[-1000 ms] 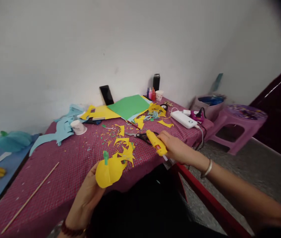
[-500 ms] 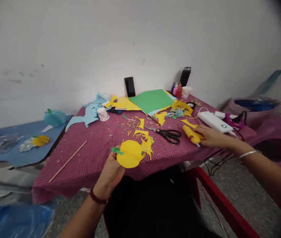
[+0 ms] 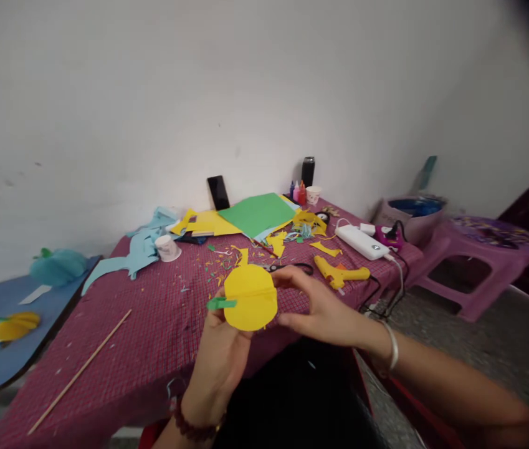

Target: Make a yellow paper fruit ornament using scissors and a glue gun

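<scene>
A round yellow paper cut-out with a crease across it (image 3: 252,312) and a green paper stem (image 3: 222,304) on its left is held up over the near edge of the table. My left hand (image 3: 222,358) grips it from below at its left side. At its right edge is my right hand (image 3: 327,312), thumb and fingers apart with nothing clasped; whether a fingertip touches the paper, I cannot tell. To the right of that hand a yellow glue gun (image 3: 339,272) lies on the cloth. Black scissors (image 3: 304,267) are partly hidden behind the right hand.
Green paper (image 3: 259,214), yellow scraps and a paper cup (image 3: 167,248) lie on the checked tablecloth (image 3: 152,324). A wooden stick (image 3: 80,372) is at left, a white power bank (image 3: 361,242) at right. Paper pumpkins sit on the blue board (image 3: 56,312); a pink stool (image 3: 474,249) stands right.
My right hand has let go of the glue gun, now lying on the table, and come over to the right edge of the yellow paper. The view has turned right.
</scene>
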`<state>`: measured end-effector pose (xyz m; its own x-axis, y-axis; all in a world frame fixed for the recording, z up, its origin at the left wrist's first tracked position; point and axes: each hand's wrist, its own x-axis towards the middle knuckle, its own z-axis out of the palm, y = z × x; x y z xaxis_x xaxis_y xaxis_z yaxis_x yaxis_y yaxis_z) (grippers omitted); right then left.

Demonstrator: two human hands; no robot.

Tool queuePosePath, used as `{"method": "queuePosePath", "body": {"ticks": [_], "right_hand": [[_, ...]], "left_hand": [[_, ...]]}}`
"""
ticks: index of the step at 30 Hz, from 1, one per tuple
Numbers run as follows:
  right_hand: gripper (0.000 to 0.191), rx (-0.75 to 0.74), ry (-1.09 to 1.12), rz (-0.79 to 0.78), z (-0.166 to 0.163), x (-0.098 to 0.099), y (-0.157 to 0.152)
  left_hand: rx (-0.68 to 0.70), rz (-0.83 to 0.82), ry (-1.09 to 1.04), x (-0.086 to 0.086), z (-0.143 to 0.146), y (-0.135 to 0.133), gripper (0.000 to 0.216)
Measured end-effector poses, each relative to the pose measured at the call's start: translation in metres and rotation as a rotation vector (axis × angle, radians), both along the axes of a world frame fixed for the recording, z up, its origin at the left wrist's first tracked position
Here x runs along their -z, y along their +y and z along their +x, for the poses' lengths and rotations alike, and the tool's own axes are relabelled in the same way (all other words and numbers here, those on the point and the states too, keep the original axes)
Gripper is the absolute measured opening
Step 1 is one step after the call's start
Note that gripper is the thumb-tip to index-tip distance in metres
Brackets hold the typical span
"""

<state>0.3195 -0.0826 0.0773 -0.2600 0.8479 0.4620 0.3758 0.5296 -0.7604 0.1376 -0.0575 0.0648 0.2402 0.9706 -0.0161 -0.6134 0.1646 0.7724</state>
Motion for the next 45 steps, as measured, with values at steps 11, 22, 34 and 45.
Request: {"method": "queuePosePath", "body": {"ticks": [11,22,34,45], "right_hand": [[0.029,-0.136,0.498,-0.14,-0.041,0.024,0.008],[0.035,-0.164,0.739,-0.363,-0.049,0.03,0.002],[0.027,-0.113,0.675,-0.286,-0.051,0.035,0.003],[0.016,-0.047,0.563,-0.05,-0.051,0.036,0.004]], "left_hand": [[-0.076,0.084,0.103,0.028,-0.001,-0.009,0.032],[-0.139,0.213,0.276,0.044,-0.013,-0.012,0.023],[-0.291,0.412,0.414,0.042,-0.021,-0.015,0.015],[-0.36,0.397,0.421,0.043,-0.017,-0.016,0.01]]}}
